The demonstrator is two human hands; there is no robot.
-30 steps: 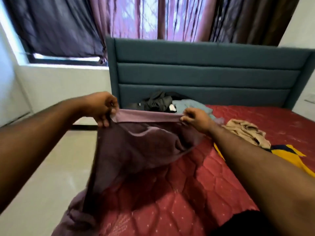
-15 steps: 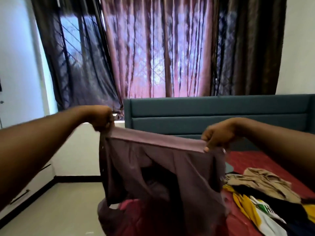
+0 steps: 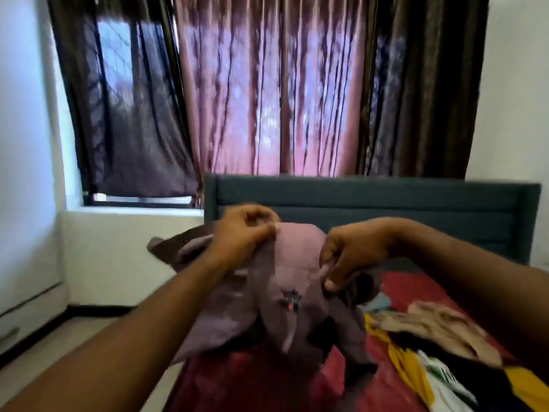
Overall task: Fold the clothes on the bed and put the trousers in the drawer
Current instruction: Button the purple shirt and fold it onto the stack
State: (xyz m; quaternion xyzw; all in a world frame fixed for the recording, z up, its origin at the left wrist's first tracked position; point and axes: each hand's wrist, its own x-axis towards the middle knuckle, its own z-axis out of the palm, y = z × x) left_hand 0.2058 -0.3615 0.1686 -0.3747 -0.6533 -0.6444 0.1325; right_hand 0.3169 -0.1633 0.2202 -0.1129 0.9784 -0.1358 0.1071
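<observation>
I hold a mauve garment (image 3: 292, 281) with a small dark logo up in the air above the red quilted bed (image 3: 252, 379). My left hand (image 3: 242, 233) pinches its upper edge at the top left. My right hand (image 3: 347, 257) grips a fold of the cloth on the right, close to the left hand. The fabric is bunched between my hands and hangs down crumpled toward the mattress. Whether it is a shirt or trousers I cannot tell.
On the bed at the right lie a tan garment (image 3: 430, 325) and a yellow, black and white jersey (image 3: 445, 379). A teal headboard (image 3: 386, 203) stands behind, with curtains (image 3: 267, 99) above. White drawers (image 3: 26, 310) line the left wall beside bare floor.
My hands have come much closer together, bunching the mauve garment that was stretched wide between them. The view has dropped slightly toward the bed.
</observation>
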